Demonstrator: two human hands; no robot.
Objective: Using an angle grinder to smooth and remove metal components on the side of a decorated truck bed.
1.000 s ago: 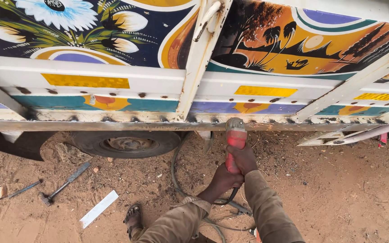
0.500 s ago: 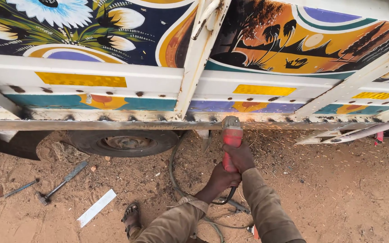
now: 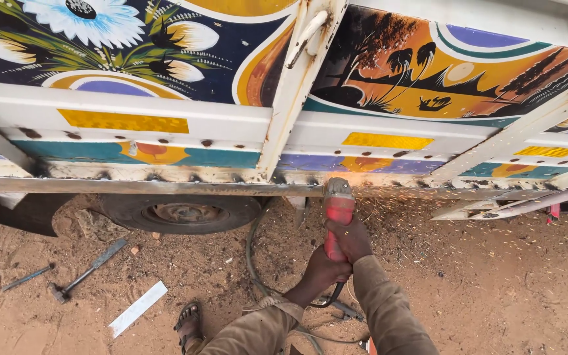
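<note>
Both hands grip a red grinder (image 3: 338,213) whose head is pressed against the lower metal rail (image 3: 165,187) of a painted truck body (image 3: 165,98), just right of the white upright post (image 3: 294,92). The right hand (image 3: 350,238) is wrapped tight round the grinder's middle, fingers fully closed on it; the left hand (image 3: 322,269) is closed round its rear end, just below the right. Sparks (image 3: 415,197) spray to the right of the grinder, along the rail and over the sandy ground (image 3: 494,283). A cable (image 3: 252,263) loops down from the grinder's left side. Well left of the grinder, under the rail, lies a tyre (image 3: 179,212); further left on the ground lie a hammer (image 3: 87,269), a thin rod (image 3: 26,278) and a white strip (image 3: 138,308). A sandalled foot (image 3: 189,320) rests on the ground below and left of the grinder.
</note>
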